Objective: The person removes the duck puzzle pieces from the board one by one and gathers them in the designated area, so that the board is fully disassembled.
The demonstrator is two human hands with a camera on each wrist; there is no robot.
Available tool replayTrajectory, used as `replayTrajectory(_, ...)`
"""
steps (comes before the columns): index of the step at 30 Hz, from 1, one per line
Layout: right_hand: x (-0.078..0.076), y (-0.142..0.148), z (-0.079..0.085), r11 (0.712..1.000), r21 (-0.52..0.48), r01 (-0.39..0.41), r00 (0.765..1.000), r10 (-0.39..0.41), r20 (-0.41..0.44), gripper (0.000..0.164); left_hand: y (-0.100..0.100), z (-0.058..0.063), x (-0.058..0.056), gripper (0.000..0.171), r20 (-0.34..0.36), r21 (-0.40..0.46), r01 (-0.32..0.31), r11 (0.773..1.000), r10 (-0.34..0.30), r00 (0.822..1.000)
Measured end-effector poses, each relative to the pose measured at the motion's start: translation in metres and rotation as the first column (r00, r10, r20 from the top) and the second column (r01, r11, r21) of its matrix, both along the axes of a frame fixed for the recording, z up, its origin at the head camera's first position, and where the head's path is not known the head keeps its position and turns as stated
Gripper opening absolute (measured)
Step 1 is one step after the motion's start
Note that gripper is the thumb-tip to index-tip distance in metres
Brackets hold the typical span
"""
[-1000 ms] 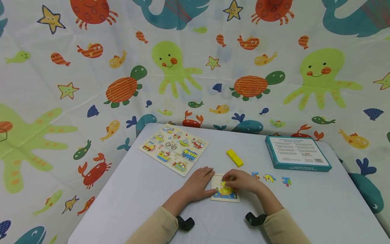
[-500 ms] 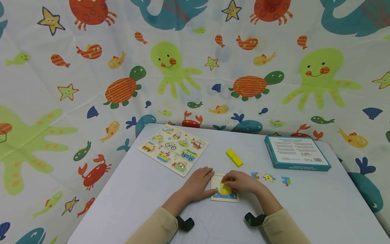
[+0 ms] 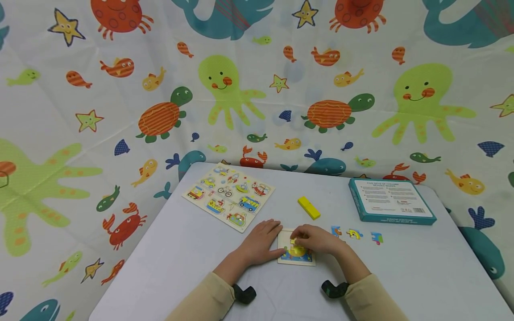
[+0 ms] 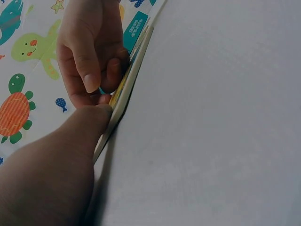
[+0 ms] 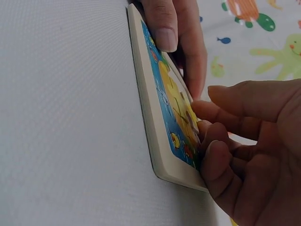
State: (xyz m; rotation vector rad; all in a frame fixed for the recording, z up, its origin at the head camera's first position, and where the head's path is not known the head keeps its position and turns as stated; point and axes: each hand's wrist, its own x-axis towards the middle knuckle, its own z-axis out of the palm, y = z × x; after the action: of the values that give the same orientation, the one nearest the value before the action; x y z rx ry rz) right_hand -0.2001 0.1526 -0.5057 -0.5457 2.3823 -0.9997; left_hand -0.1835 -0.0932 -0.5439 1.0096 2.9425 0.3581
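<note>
A small square wooden jigsaw puzzle lies on the table, its picture yellow above a blue strip with little sea creatures. My left hand rests flat along its left side, fingers extended; the left thumb presses on the board's face. My right hand bends over the upper part, curled fingertips at a yellow puzzle piece. In the right wrist view the right index fingertip touches the board, with the thumb just above it. The fingers partly hide that piece. Several loose puzzle pieces lie right of my right hand.
A larger vehicle puzzle board lies at the back left of the white table. Behind the small puzzle is a yellow block. A teal flat box stands at the back right, near a printed sea-animal cloth.
My right hand has shifted very slightly left over the yellow piece. The left hand and the board stay in place.
</note>
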Motion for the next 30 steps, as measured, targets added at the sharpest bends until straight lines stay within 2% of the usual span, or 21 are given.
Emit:
replayTrajectory(5, 0.0014, -0.0001, 0.0007, 1.0, -0.015, 0.015, 1.0, -0.015, 0.004, 0.019, 0.0002, 0.0002, 0.0006, 0.078, 0.002, 0.003, -0.002, 1.0, 0.002, 1.0)
replayTrajectory(12, 0.0025, 0.0003, 0.0016, 0.998, -0.047, 0.039, 0.999, -0.037, 0.033, 0.012, 0.0008, 0.0006, 0.0011, 0.078, 0.004, 0.0, -0.009, 1.0, 0.009, 1.0)
replayTrajectory(18, 0.0036, 0.0003, 0.0014, 0.997, -0.051, 0.059, 0.998, -0.058, 0.026, 0.01, 0.0014, 0.0031, 0.0022, 0.078, 0.007, -0.006, -0.017, 1.0, 0.017, 1.0)
replayTrajectory(30, -0.0012, 0.0014, -0.0009, 0.994, -0.072, 0.087, 0.995, -0.083, 0.053, 0.006, 0.0012, 0.0019, 0.0007, 0.078, -0.006, -0.018, -0.022, 1.0, 0.021, 1.0)
